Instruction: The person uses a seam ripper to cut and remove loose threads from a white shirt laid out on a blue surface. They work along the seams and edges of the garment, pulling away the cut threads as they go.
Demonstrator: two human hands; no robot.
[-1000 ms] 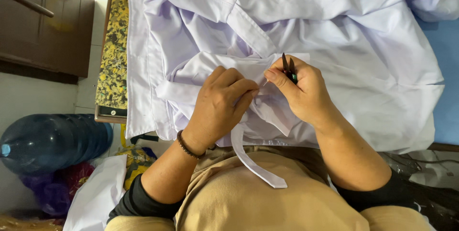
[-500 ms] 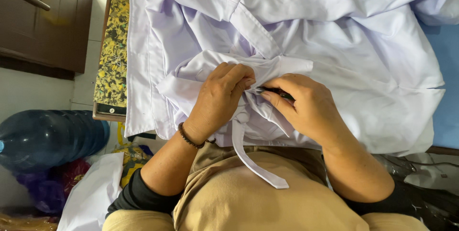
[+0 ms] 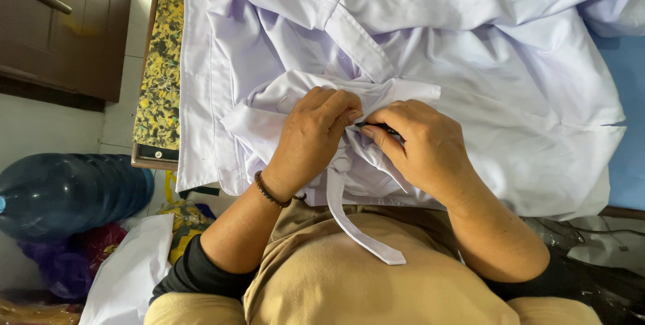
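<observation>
A pale lilac shirt [image 3: 470, 63] lies spread over the table in front of me. My left hand [image 3: 312, 140] pinches a bunched fold of its fabric near the middle; a dark bead bracelet [image 3: 269, 192] sits on that wrist. My right hand [image 3: 426, 147] is closed around a small dark tool [image 3: 376, 125], only its tip showing between thumb and fingers, pressed against the same fold. A white fabric strip [image 3: 356, 227] hangs from the fold down over my lap. The two hands touch at the fingertips.
The table has a speckled yellow top [image 3: 158, 76] showing at the left edge and a blue surface [image 3: 628, 116] at the right. A large blue water bottle [image 3: 67, 194] lies on the floor at left, below a dark wooden cabinet [image 3: 60, 29]. White cloth [image 3: 127, 271] lies beside my knee.
My right hand has dropped from a raised position, with the dark tool upright, down to the fold next to my left hand. More fabric is now gathered under both hands.
</observation>
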